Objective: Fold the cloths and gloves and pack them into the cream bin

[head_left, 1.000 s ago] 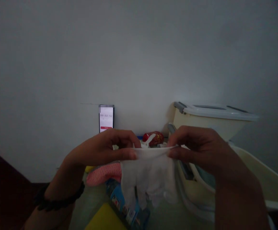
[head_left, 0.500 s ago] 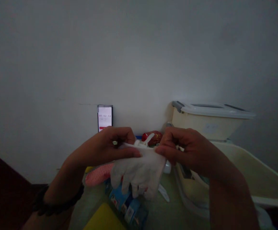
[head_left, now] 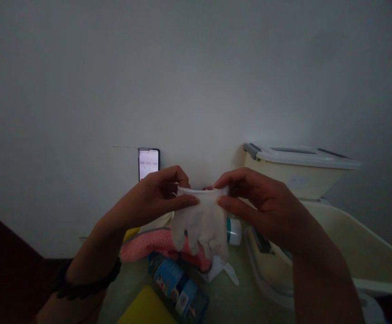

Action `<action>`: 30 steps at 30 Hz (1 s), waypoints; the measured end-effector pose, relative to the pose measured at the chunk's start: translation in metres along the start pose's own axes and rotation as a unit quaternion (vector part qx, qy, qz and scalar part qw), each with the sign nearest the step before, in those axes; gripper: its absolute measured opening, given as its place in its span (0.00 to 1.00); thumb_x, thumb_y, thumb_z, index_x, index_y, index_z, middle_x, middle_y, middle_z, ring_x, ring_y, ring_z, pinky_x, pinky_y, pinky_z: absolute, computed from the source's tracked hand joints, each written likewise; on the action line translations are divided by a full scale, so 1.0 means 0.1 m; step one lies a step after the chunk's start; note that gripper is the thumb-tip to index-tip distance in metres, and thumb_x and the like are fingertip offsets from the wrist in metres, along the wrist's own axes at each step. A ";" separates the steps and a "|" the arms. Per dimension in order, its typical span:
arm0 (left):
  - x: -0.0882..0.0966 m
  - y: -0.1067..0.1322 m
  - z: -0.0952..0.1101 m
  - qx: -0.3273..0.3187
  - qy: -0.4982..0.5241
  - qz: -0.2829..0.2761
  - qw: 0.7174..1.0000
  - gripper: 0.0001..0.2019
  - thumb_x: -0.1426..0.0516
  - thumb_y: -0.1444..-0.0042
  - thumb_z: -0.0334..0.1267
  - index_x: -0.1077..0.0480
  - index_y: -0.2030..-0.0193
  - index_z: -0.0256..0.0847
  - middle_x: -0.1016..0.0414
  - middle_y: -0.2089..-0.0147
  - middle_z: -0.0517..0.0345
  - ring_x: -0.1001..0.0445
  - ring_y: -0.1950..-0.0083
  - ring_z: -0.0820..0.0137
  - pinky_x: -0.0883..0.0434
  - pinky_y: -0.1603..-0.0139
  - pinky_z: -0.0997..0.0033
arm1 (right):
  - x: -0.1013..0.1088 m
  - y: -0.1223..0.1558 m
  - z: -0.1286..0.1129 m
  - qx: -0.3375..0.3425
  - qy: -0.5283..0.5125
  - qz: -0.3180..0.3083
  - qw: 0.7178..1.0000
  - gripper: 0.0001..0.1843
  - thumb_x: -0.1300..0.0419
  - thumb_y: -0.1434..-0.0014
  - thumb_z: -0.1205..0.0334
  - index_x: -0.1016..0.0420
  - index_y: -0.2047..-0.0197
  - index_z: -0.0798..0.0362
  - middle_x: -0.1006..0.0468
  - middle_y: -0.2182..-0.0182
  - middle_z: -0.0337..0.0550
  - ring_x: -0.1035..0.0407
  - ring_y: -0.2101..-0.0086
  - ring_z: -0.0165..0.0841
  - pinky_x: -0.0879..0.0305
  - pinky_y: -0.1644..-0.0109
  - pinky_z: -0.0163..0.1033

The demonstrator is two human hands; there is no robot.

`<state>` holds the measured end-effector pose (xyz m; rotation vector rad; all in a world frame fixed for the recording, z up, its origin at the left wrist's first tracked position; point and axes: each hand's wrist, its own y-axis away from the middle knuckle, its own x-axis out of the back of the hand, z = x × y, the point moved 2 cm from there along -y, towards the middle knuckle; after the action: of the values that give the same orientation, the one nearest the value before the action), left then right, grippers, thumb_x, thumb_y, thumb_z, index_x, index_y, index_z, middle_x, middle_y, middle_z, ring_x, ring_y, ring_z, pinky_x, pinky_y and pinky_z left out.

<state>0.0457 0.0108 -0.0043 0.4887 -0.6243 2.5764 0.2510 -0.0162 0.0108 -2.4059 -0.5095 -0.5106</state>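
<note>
A thin white glove hangs in front of me with its fingers pointing down. My left hand pinches the left side of its cuff, and my right hand pinches the right side. Both hands are closed on the cuff, holding it above the cluttered table. A dark bracelet circles my left wrist.
Below the glove lie a pink cloth, a blue bottle, a yellow item and a white bottle with a teal band. A phone leans on the wall. A cream lidded box and an open tub stand right.
The glove's cuff was stretched wide, then bunched narrower as my hands came together and rose. The glove now hangs higher, uncovering the pink cloth and bottles beneath.
</note>
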 end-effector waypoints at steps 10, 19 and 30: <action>-0.07 -0.01 0.08 -0.022 0.020 0.075 0.997 0.15 0.36 0.52 0.34 0.36 0.60 0.40 0.31 0.66 0.64 0.29 0.67 0.77 0.30 0.69 0.80 | -0.04 -0.02 -0.07 0.064 0.086 -0.022 0.994 0.16 0.44 0.46 0.79 0.28 0.59 0.51 0.24 0.66 0.33 0.31 0.66 0.22 0.35 0.64 0.26; 0.15 0.00 -0.02 0.020 0.080 0.064 0.995 0.10 0.37 0.53 0.30 0.29 0.62 0.37 0.25 0.69 0.62 0.26 0.67 0.77 0.28 0.66 0.81 | 0.00 0.02 -0.12 0.106 0.057 -0.040 0.992 0.14 0.47 0.49 0.81 0.31 0.68 0.52 0.27 0.67 0.37 0.31 0.62 0.29 0.36 0.58 0.34; 0.09 0.03 0.04 0.005 0.064 -0.022 0.998 0.03 0.42 0.46 0.31 0.32 0.64 0.36 0.28 0.67 0.60 0.29 0.66 0.76 0.30 0.66 0.80 | -0.01 0.04 -0.04 0.039 0.038 -0.030 0.998 0.10 0.41 0.44 0.68 0.32 0.58 0.49 0.26 0.64 0.36 0.31 0.63 0.27 0.35 0.60 0.31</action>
<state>0.0380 0.0093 0.0023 0.3335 -0.5497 2.5461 0.2510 -0.0220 0.0115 -2.2932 -0.5587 -0.5959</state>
